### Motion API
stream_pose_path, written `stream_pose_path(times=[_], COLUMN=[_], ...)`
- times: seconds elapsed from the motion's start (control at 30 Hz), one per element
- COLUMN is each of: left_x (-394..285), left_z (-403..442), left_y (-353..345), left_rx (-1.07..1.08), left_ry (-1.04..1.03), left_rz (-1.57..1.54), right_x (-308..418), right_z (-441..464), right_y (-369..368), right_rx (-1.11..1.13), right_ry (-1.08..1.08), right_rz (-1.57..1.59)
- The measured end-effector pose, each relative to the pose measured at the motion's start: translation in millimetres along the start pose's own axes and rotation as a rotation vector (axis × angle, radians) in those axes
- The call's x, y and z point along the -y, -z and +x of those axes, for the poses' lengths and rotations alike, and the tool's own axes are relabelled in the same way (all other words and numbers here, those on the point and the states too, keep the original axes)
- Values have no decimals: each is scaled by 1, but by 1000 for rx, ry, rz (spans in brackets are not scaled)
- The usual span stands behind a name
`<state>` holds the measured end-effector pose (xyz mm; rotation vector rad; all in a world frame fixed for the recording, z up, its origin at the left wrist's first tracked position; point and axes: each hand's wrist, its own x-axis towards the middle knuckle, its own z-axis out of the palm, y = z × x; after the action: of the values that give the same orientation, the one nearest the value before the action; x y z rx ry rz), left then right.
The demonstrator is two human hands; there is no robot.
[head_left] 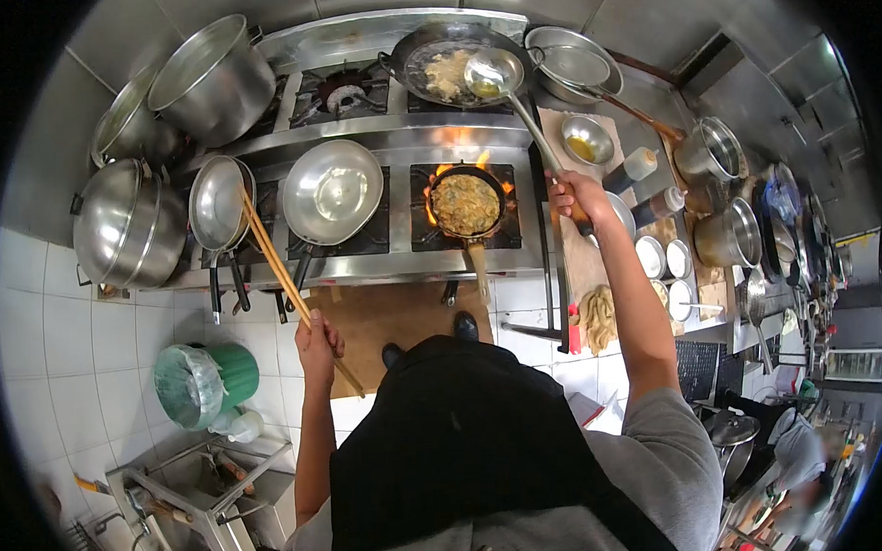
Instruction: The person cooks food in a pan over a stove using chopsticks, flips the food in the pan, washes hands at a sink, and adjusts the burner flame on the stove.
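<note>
My left hand (317,350) is closed around a pair of long wooden chopsticks (274,257), whose tips point up to the nested frying pans at the left. In my right hand (576,195) is the handle of a metal ladle (493,74); its bowl hangs over the right side of a dark wok (419,67) with pale food (448,76) in it. Below the wok, a small black pan (503,213) holds a browned, flat, round food (466,204), with flames around the pan. An empty silver frying pan (332,192) lies left of it.
Large pots (213,81) stand at the left. On the right counter are a bowl of yellow liquid (587,140), squeeze bottles (657,206), white cups (651,256) and metal pots (727,232). A green bin (233,377) is on the floor. Another person (799,448) is at the lower right.
</note>
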<state>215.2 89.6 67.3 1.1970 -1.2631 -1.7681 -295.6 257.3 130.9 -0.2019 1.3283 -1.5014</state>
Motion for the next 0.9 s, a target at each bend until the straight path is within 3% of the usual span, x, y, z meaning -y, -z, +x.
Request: stream_pose_path(times=[0.2, 0.43, 0.67, 0.9], left_x=[4, 20, 35, 30], left_z=[4, 15, 17, 15], left_y=[1, 15, 25, 20], left_rx=[90, 180, 245, 273], left_ry=[29, 53, 158, 114], left_rz=[49, 199, 265, 324], right_x=[1, -41, -129, -147], right_z=[-67, -148, -168, -161], right_y=[-2, -13, -12, -41], right_rx=[115, -70, -153, -163], right_ry=[-40, -83, -95, -92], right_rz=[90, -12, -106, -153])
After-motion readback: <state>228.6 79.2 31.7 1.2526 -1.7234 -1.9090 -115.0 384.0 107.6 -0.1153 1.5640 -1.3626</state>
